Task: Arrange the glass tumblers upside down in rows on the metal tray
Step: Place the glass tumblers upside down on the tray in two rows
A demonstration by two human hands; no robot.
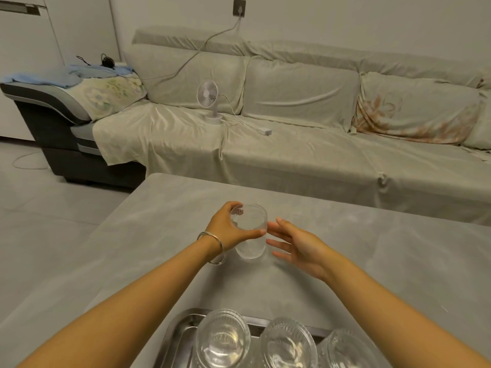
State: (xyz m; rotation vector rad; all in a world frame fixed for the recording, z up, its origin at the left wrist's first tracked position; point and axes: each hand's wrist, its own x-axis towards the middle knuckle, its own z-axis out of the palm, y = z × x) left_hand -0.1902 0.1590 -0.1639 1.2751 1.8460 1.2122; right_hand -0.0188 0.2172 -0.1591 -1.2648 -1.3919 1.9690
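Observation:
A clear ribbed glass tumbler (pixel 249 235) stands upright on the grey table, mouth up, out beyond the tray. My left hand (pixel 231 227) is wrapped around its upper rim, a silver bangle on that wrist. My right hand (pixel 295 245) hovers just to the tumbler's right, fingers spread, holding nothing, fingertips close to the glass. At the bottom edge lies the metal tray (pixel 175 341), with three tumblers upside down in a row: left (pixel 223 338), middle (pixel 288 343), right (pixel 345 351). The tray's near part is cut off by the frame.
The grey table (pixel 398 261) stretches wide to the left and right of my arms. Behind it runs a cloth-covered sofa (pixel 292 144) with a small white fan (pixel 210 102) and a cable. Tiled floor lies at the left.

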